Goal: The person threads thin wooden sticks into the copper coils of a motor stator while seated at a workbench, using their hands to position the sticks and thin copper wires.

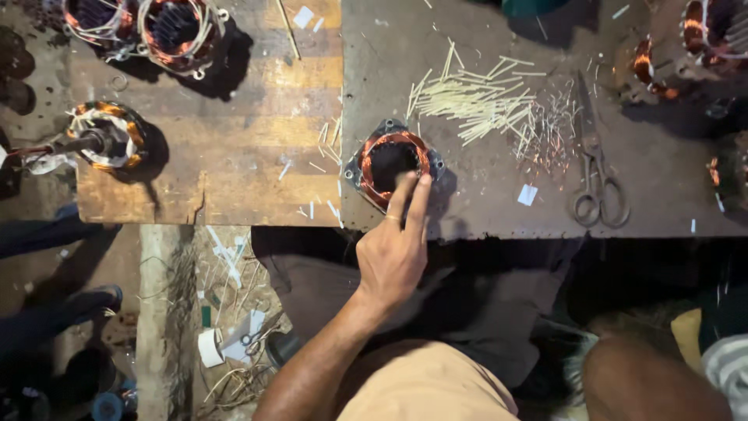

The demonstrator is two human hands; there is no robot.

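We see one hand (pixel 393 253) with fingertips resting loosely on the motor coil (pixel 392 162) near the bench (pixel 483 210) edge, gripping nothing; likely heavy, rigid, copper windings fragile, so hold the metal frame.

Dim workshop, lit from above.
A grey metal-topped bench (pixel 483 117) butts against a worn wooden table (pixel 234 156); below, a dusty floor (pixel 175 312) strewn with scraps.

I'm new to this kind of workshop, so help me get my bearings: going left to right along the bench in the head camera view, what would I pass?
Wound coil with white tape → copper-wound motor core, touched by the person's hand → heap of pale sticks → scissors → more copper coils.
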